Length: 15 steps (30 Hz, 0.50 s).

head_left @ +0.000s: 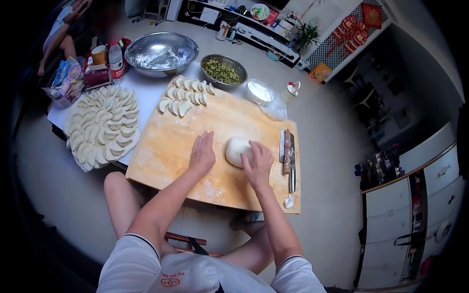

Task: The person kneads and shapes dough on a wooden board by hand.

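A smooth white ball of dough [235, 150] sits on the floured wooden board [224, 115]. My right hand [260, 163] rests against the right side of the dough, its fingers curved over the edge and the thumb in front. To the left of the dough, apart from it, my left hand [202, 152] is held over the board with fingers stretched out and nothing in it. Rows of folded dumplings [183, 95] lie at the board's far left corner. Along its right side are a knife [292, 163] and a floury rolling pin [287, 151].
Left of the board, a round tray is covered with dumplings [102, 127]. Behind stand a large steel bowl [161, 68], a bowl of chopped green filling [221, 71] and a bowl of flour [260, 91]. A bottle [116, 61] stands near a person seated at the upper left.
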### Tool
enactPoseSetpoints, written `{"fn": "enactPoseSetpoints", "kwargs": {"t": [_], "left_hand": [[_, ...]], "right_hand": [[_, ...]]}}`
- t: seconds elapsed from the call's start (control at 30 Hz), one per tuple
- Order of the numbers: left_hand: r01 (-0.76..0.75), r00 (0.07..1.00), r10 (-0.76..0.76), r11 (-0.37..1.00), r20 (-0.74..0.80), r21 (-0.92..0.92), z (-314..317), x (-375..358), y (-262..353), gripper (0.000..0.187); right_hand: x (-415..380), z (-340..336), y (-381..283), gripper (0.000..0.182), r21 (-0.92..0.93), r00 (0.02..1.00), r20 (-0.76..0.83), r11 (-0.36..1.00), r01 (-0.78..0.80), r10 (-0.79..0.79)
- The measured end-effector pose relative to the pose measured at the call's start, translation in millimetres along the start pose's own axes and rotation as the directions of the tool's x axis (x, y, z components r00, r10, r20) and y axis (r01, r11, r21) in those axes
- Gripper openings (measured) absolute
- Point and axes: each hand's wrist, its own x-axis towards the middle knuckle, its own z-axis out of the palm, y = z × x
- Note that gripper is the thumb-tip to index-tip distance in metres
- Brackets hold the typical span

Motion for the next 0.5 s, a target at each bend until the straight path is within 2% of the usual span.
{"fn": "enactPoseSetpoints", "kwargs": {"t": [0.03,0.13,0.17,0.23,0.33,0.4,0.5], "left_hand": [[0.009,1.000,-0.009,1.000,0.017,0.004,-3,2,4,0.053],[0.022,0.998,-0.023,1.000,0.057,0.015,-10,2,10,0.053],[0.015,0.997,-0.016,1.000,0.069,0.017,-9,0,9,0.053],[-0.008,0.998,0.008,1.000,0.067,0.010,-11,3,8,0.054],[-0.032,0.997,0.032,0.999,0.067,-0.011,-13,0,11,0.056],[-0.019,0.997,0.019,1.000,0.073,-0.004,-14,1,12,0.056],[-0.027,0.996,0.026,1.000,0.088,0.008,-12,1,8,0.055]], "right_hand": [[11,-2,-5,0.059,-0.009,0.993,-0.097,0.998,-0.066,0.065],[24,46,-14,0.056,-0.404,0.998,-0.067,0.914,-0.037,0.011],[28,50,-14,0.056,-0.453,0.991,-0.096,0.891,0.040,-0.093],[56,55,-12,0.054,-0.407,0.999,0.004,0.912,-0.044,0.050],[96,63,3,0.054,-0.394,0.960,0.142,0.904,-0.167,0.240],[123,62,17,0.057,-0.324,0.883,0.270,0.900,-0.293,0.384],[150,55,42,0.059,-0.153,0.745,0.425,0.852,-0.500,0.514]]}}
